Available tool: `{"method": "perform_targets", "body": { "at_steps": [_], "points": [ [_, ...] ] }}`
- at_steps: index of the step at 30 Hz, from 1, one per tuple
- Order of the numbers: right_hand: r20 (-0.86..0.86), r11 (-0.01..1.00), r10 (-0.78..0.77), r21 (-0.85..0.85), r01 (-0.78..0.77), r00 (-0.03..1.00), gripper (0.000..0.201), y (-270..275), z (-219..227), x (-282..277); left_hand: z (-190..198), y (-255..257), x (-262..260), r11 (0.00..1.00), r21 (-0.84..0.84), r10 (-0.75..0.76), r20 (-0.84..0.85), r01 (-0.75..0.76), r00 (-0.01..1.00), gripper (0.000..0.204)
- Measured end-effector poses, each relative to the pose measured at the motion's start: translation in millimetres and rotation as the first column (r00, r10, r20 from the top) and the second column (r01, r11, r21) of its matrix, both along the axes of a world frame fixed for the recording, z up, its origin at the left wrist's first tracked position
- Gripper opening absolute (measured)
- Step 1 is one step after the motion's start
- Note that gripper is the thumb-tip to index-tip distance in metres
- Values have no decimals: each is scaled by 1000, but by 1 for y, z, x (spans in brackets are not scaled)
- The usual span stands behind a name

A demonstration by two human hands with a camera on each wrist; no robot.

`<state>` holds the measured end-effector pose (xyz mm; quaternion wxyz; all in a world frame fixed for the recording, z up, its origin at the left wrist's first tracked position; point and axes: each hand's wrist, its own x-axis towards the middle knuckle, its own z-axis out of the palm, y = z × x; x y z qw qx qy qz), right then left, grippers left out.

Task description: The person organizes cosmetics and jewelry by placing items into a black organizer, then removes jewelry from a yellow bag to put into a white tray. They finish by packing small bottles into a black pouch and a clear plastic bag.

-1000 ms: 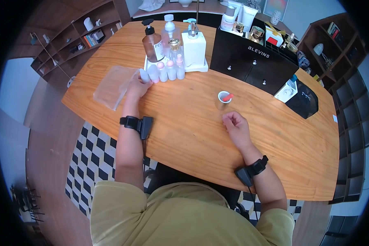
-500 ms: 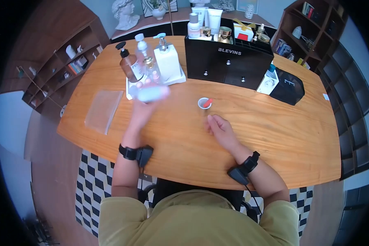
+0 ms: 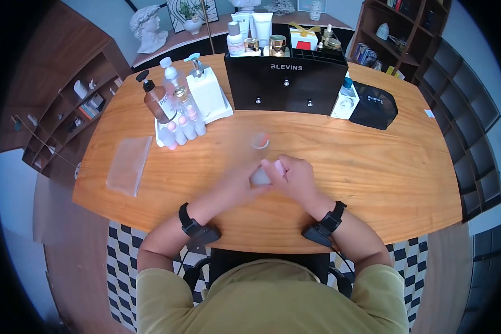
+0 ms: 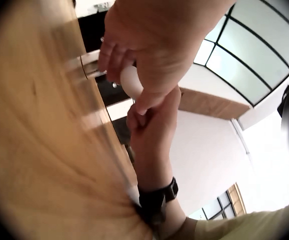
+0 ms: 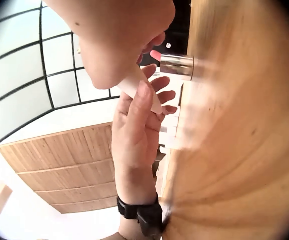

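A small pale bottle [image 3: 260, 177] with a pink cap lies between the two hands, low over the table's front half. My left hand [image 3: 236, 186] grips its body, thumb along the side in the right wrist view. At the cap end, my right hand [image 3: 299, 179] has its fingers curled round the pink top. The bottle's rounded white end [image 4: 131, 82] shows in the left wrist view. Just beyond the hands stands a small metallic cup [image 5: 177, 67] with a red-pink item [image 5: 156, 55] sticking out of it.
Several small pink-capped bottles [image 3: 190, 130] stand by a tray with pump bottles at the left. A clear pouch [image 3: 129, 167] lies at the left edge. Behind are a black drawer box [image 3: 286, 83], a white box [image 3: 345, 103] and a black bag [image 3: 375, 106].
My left hand has picked one small bottle from the group and carried it right to my right hand, which now holds its cap end. The head view has shifted.
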<state>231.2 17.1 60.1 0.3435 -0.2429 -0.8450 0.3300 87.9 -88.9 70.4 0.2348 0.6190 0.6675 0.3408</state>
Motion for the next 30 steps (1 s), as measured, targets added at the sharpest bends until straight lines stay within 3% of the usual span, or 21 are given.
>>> {"method": "perform_targets", "body": {
  "at_steps": [1, 4, 7, 10, 13, 16, 19, 22, 25, 28, 30],
  "points": [
    [34, 999, -17, 31, 16, 999, 50, -2, 1, 0, -1, -2, 6, 994, -108, 21, -110, -33, 994, 42],
    [98, 991, -55, 124, 43, 994, 51, -7, 3, 1, -16, 0, 19, 998, -9, 68, -86, -69, 994, 33],
    [74, 972, -63, 231, 44, 995, 49, -9, 3, 1, -44, 6, 22, 993, 102, 33, 191, -53, 981, 27],
    [24, 923, -55, 381, 41, 998, 48, -18, 5, 2, -60, 3, 19, 999, -39, -11, 155, 17, 988, 22],
    [38, 886, -47, 463, 24, 998, 46, -28, 12, 2, -56, -9, 27, 999, -25, -14, 291, 23, 957, 22],
    [52, 885, -39, 465, 11, 998, 45, -38, 19, 4, -69, -17, 28, 971, 230, -134, 300, 65, 945, 15],
    [31, 889, 21, 457, -32, 999, 43, -39, 20, 3, -63, -17, 30, 941, 315, -248, 403, 121, 881, 14],
    [24, 878, 129, 463, -126, 991, 40, -32, 19, 4, -63, -16, 27, 903, 381, -327, 305, 200, 894, 16],
    [24, 874, 226, 436, -214, 974, 38, -24, 15, 3, -64, -12, 20, 805, 463, -379, -79, 371, 922, 17],
    [30, 865, 281, 425, -267, 959, 36, -21, 14, 4, -65, -11, 17, 828, 381, -456, 30, 411, 890, 22],
    [51, 841, 323, 442, -311, 945, 35, -16, 10, 5, -77, -15, 19, 888, 266, -438, 243, 375, 865, 21]
  ]
}}
